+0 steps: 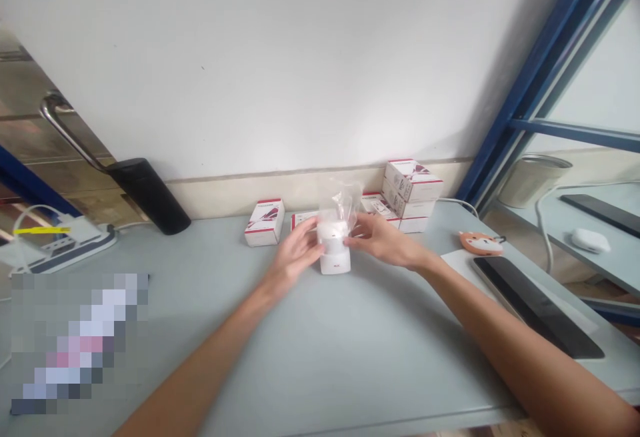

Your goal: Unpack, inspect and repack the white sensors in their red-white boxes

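A small white device (pixel 334 257) stands upright on the pale grey table (pixel 320 357), inside a clear plastic bag (pixel 341 205) that rises above it. My left hand (pixel 296 255) grips the device's left side with curled fingers. My right hand (pixel 383 238) pinches the bag on the right side. Behind them lie several white-and-red boxes: one (pixel 265 222) at the left, a stack (pixel 411 191) at the right, and another (pixel 303 219) partly hidden by my hands.
A black cylinder (pixel 150 195) leans at the back left beside a white power strip (pixel 60 245). At the right lie a dark tablet (pixel 535 303) and an orange fox-shaped item (pixel 480 242). A blue shelf frame (pixel 540 83) holds a metal pot (pixel 533 180).
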### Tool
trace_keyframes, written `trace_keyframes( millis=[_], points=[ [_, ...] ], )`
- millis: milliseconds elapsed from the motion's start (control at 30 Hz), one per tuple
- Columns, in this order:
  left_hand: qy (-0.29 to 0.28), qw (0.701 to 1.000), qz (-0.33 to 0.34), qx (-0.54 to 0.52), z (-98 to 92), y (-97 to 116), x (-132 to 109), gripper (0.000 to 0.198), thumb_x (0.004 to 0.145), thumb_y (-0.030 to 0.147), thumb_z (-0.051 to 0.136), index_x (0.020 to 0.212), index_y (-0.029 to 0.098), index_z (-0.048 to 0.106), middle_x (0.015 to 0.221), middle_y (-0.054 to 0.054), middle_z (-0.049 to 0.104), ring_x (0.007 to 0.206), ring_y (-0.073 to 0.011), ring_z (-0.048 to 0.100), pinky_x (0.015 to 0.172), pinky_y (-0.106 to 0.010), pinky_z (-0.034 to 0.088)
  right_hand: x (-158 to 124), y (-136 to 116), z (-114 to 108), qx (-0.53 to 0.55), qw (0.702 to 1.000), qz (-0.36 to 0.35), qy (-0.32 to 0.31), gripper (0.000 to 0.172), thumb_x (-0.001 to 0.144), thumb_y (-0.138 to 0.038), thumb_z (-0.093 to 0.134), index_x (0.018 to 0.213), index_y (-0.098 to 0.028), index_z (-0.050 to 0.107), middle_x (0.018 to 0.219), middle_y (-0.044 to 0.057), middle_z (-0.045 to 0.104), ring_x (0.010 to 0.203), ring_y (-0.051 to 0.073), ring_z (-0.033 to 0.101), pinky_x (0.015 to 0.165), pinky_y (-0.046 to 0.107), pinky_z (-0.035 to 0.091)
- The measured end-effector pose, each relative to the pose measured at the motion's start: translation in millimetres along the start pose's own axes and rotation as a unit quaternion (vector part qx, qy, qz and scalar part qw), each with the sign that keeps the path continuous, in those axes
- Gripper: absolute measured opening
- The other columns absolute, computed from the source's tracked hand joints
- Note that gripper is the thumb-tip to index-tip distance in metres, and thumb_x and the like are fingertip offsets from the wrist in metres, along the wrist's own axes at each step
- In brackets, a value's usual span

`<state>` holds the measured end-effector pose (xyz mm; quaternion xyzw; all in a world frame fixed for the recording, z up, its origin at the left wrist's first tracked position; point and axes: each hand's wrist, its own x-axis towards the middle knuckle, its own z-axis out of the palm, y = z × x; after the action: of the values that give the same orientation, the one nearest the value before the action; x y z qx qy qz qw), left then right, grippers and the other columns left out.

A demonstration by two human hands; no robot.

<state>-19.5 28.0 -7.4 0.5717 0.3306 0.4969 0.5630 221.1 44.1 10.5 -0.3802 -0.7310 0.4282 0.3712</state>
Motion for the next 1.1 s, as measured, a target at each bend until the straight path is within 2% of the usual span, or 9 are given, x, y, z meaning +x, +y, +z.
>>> trace_keyframes(
  millis=[100,267,400,600,767,900,1000,1100],
  points=[
    [0.044,0.996,0.035,0.065,3.2,-1.0,-0.1,0.044,0.081,0.03,0.087,0.121,0.022,0.07,0.133,-0.012,0.071,0.124,-0.0298,0.067,0.11,-0.041,0.049,-1.5,-5.7,-2.2,-0.017,0.999,0.001,-0.031,0.034,0.093,-0.035,0.072,0.125,-0.027,0.072,0.117,0.006,0.076,0.106,0.026,0.073,0.092,0.045,0.06],
    [0.077,0.989,0.091,0.084,5.8,-1.6,-1.7,0.048,0.08,0.03,0.088,0.123,0.025,0.067,0.133,-0.01,0.071,0.117,-0.0265,0.07,0.101,-0.036,0.054,-1.1,-15.8,0.7,-0.038,0.999,-0.008,0.021,0.04,0.088,-0.032,0.075,0.128,-0.028,0.072,0.117,0.005,0.077,0.099,0.025,0.074,0.089,0.043,0.061],
    [0.044,0.987,0.098,0.12,2.3,-1.6,-1.7,0.052,0.083,0.032,0.086,0.129,0.024,0.064,0.136,-0.011,0.07,0.119,-0.0269,0.07,0.104,-0.039,0.055,-0.1,-10.3,-0.5,-0.077,0.997,-0.013,0.002,0.042,0.089,-0.033,0.075,0.131,-0.03,0.071,0.119,0.005,0.077,0.1,0.025,0.072,0.087,0.041,0.061],
    [-0.036,0.978,0.097,0.181,-7.2,-1.7,4.0,0.056,0.088,0.035,0.082,0.137,0.023,0.058,0.144,-0.014,0.065,0.132,-0.0286,0.064,0.114,-0.044,0.051,-0.9,4.4,-4.8,-0.109,0.989,0.05,-0.083,0.038,0.09,-0.045,0.075,0.119,-0.021,0.072,0.115,0.009,0.077,0.103,0.027,0.071,0.094,0.043,0.057],
    [-0.084,0.977,0.05,0.19,-11.1,-6.4,3.9,0.062,0.087,0.034,0.082,0.143,0.024,0.055,0.145,-0.015,0.064,0.13,-0.0307,0.066,0.11,-0.047,0.053,-3.7,-6.3,-7.2,-0.063,0.995,0.017,-0.081,0.053,0.089,-0.048,0.077,0.135,-0.025,0.065,0.124,0.007,0.075,0.11,0.027,0.068,0.095,0.04,0.055],
    [-0.119,0.971,-0.007,0.207,-10.8,-7.9,-1.4,0.071,0.083,0.031,0.085,0.146,0.024,0.054,0.149,-0.017,0.061,0.13,-0.0335,0.065,0.111,-0.05,0.052,-3.9,-7.3,-4.4,-0.076,0.992,0.035,-0.098,0.039,0.089,-0.043,0.076,0.122,-0.024,0.07,0.115,0.005,0.077,0.103,0.026,0.069,0.09,0.037,0.055],
    [-0.126,0.979,0.001,0.16,-8.2,-3.3,-3.2,0.077,0.083,0.032,0.086,0.151,0.026,0.05,0.159,-0.015,0.053,0.144,-0.0345,0.055,0.119,-0.049,0.046,-3.8,-2.2,0.9,-0.107,0.985,0.053,-0.124,0.033,0.089,-0.038,0.075,0.117,-0.022,0.07,0.109,0.004,0.077,0.097,0.025,0.069,0.084,0.035,0.054],
    [-0.103,0.988,0.012,0.116,-5.8,-2.1,-0.9,0.061,0.088,0.038,0.082,0.143,0.025,0.058,0.155,-0.013,0.058,0.143,-0.0339,0.056,0.118,-0.046,0.046,-4.6,1.0,4.6,-0.126,0.984,0.038,-0.118,0.034,0.089,-0.036,0.074,0.12,-0.023,0.068,0.109,0.004,0.077,0.094,0.024,0.069,0.08,0.034,0.054]
  ],
)
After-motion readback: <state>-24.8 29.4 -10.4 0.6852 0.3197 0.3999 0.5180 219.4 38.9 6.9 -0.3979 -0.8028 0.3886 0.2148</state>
